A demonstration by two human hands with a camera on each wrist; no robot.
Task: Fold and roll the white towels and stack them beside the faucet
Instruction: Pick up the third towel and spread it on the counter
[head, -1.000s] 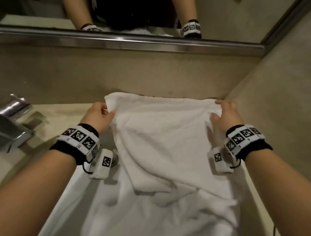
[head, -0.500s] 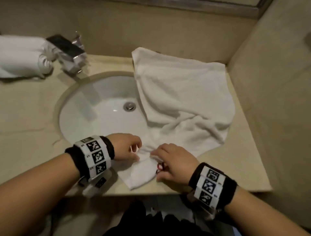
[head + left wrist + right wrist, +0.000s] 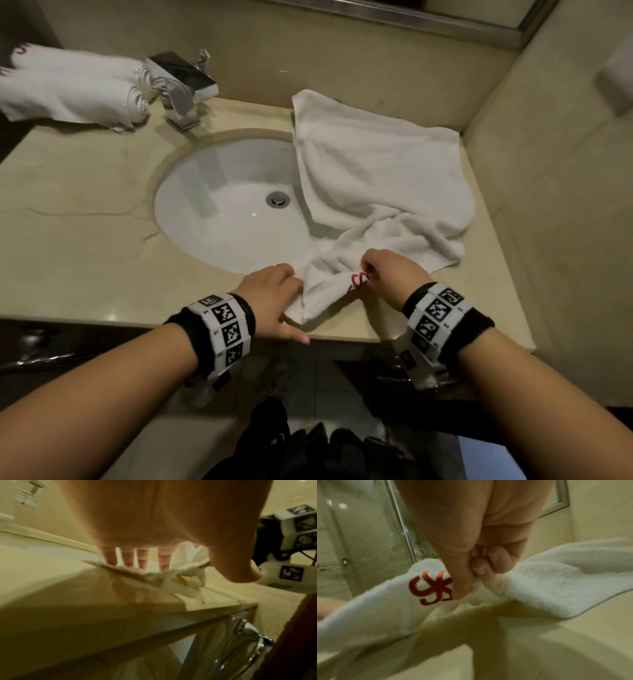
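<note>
A white towel lies crumpled on the beige counter right of the sink, its left side hanging into the basin. My left hand presses the towel's near corner onto the counter with straight fingers, thumb spread along the counter's edge. My right hand pinches the towel's near edge between thumb and curled fingers, right beside a red embroidered logo, and lifts it slightly. Rolled white towels lie left of the chrome faucet.
The white basin with its drain sits mid-counter. A beige wall closes the right side and a mirror frame runs along the back. The counter's front edge is directly under my hands, with a chrome rail below it.
My hands left the towel's far corners and came to its near edge. The head view dropped from the mirror to the counter. My right hand has raised the edge, exposing the red logo.
</note>
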